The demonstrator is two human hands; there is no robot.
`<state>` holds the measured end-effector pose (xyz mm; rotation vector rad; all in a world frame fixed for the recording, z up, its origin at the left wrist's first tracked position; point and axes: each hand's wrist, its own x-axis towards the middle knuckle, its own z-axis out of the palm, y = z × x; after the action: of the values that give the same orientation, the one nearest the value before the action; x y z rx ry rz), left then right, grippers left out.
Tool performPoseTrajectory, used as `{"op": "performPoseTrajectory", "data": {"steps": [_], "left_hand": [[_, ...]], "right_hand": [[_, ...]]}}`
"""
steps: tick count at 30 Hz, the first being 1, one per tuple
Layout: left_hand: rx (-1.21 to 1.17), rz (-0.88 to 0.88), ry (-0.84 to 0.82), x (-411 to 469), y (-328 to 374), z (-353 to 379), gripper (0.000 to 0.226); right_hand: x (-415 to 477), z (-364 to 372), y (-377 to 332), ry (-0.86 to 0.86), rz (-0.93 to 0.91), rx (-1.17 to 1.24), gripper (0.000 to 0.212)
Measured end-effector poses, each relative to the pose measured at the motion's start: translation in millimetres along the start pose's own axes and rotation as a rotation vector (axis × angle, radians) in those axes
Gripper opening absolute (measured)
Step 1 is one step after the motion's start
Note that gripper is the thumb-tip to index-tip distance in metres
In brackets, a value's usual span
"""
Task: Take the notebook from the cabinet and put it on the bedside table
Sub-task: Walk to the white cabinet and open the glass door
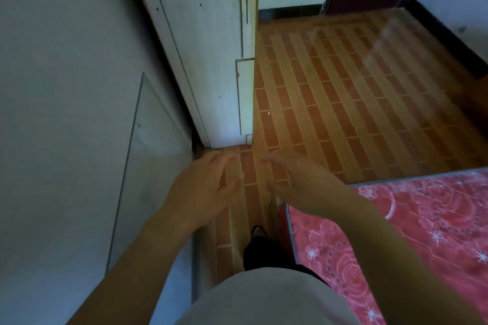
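Notebook and bedside table are both out of view, so the book is judged to be inside the cabinet, not yet taken. Both hands hold nothing: the left hand [203, 185] and the right hand [298, 179] hang close together above the floor, fingers spread and loosely straight, probably raised in readiness to reach or pull something open. Just left of them rises a pale grey flat panel [66, 87], likely the cabinet's front, with a white board edged in wood [206, 60] standing out beyond it like an open door. Orange brick-patterned floor tiles [343, 87] run ahead; a red rose-printed mattress [409, 232] lies at the right.
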<state>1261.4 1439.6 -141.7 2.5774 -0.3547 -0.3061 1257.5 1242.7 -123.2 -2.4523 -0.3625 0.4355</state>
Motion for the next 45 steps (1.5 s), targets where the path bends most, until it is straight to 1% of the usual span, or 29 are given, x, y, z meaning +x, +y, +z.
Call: {"op": "performPoseTrajectory", "data": {"steps": [2, 5, 9, 13, 16, 19, 22, 25, 27, 33, 39, 45], "left_hand": [[-0.015, 0.020, 0.000, 43, 5, -10, 0.046], [-0.018, 0.035, 0.009, 102, 9, -23, 0.044], [-0.048, 0.010, -0.037, 159, 2, -32, 0.046], [-0.053, 0.006, -0.069, 215, -12, -43, 0.044], [-0.053, 0.075, -0.091, 272, -18, -50, 0.043], [-0.023, 0.169, -0.137, 330, -16, -57, 0.043], [0.015, 0.265, -0.191, 385, -8, -65, 0.045], [0.049, 0.361, -0.258, 437, 6, -68, 0.048], [0.048, 0.415, -0.319, 466, 18, -64, 0.047], [0.035, 0.495, -0.437, 530, 57, -46, 0.047], [0.050, 0.550, -0.477, 612, 101, -24, 0.050], [0.046, 0.507, -0.464, 712, 177, 3, 0.048]], "right_hand": [[32, -27, 10, 0.009, -0.003, 0.009, 0.033], [81, -56, 36, 0.060, -0.016, -0.014, 0.036], [130, -79, 60, 0.037, 0.080, -0.012, 0.043], [178, -91, 79, 0.023, 0.104, 0.050, 0.044], [218, -108, 92, 0.038, 0.161, 0.056, 0.053], [250, -136, 100, 0.149, 0.222, 0.023, 0.052], [275, -162, 108, 0.201, 0.278, 0.018, 0.052], [295, -183, 126, 0.244, 0.358, 0.008, 0.053], [300, -193, 139, 0.282, 0.409, 0.044, 0.053], [301, -218, 181, 0.306, 0.561, 0.140, 0.054], [324, -271, 243, 0.347, 0.626, 0.158, 0.054], [352, -361, 328, 0.393, 0.623, 0.107, 0.053]]}}
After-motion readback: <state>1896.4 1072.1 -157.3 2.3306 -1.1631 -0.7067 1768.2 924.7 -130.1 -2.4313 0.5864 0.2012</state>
